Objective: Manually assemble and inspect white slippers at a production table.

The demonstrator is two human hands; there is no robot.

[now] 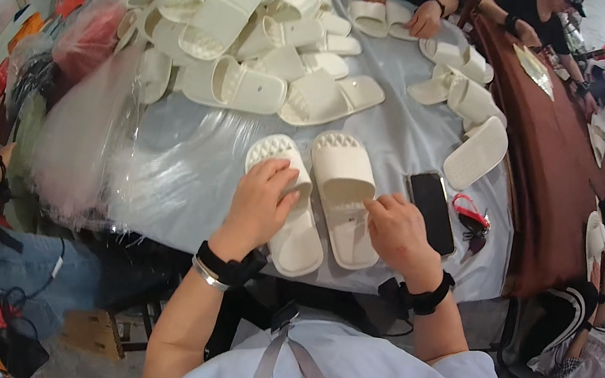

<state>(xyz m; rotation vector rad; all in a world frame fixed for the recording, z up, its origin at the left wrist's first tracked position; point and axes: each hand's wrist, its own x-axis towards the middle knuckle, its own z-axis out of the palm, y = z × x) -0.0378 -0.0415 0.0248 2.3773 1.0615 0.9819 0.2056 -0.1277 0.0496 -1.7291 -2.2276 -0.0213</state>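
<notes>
Two cream slide slippers lie side by side, soles down, on the covered table in front of me. My left hand [260, 202] is closed over the strap of the left slipper [298, 246], its fingers bent on top and the thumb toward the inner side. Curled fingers of my right hand [402, 229] pinch at the strap's right edge on the right slipper [344, 180]. The undersides of my right fingertips are hidden. Both slippers have textured footbeds and point away from me.
A big heap of cream slippers [255, 91] fills the far left. Loose slippers [479, 151] lie at the right, near a black phone [432, 210] and a red-corded item [471, 219]. Clear plastic bags [87, 127] hang at the left. Across the table, another person's hands [426, 18] touch slippers.
</notes>
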